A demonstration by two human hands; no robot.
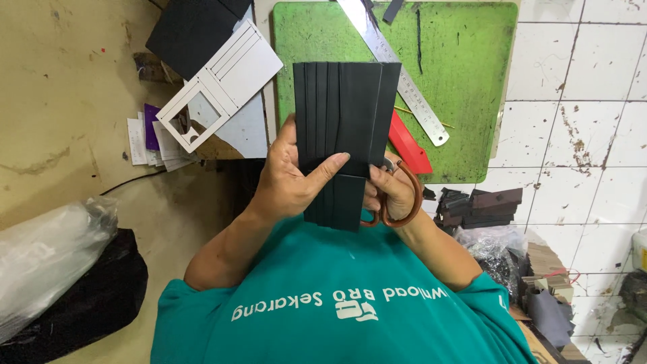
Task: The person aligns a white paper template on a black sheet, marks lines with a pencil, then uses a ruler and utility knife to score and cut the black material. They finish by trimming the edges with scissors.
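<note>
At the far left we see a clear plastic bag (47, 249) lying over a dark bundle on the floor, and above it a stack of paper slips (151, 141) beside a white card template (219, 84) with cut-out windows. Next comes our left hand (290, 178), its grip closed on a black leather panel (345, 128): thumb behind the left edge, forefinger laid across the front. The panel is made of overlapping strips, stands upright in front of our chest and is raised clear of the green cutting mat (465, 87) on the table. Behind it lie a steel ruler (404, 77) and a red-handled knife (409, 145), both resting on the mat. Our right hand (391, 192) holds the brown-handled scissors (397, 202), fingers through the loops, just beside the panel's lower right edge; the blades are hidden behind the leather, so we cannot tell whether they are parted. We judge that the strips could slide out of line if the left pinch loosens, and an unseen blade could nick the leather or a fingertip. Further right, black leather offcuts (478, 205) sit piled on the white tiles.
</note>
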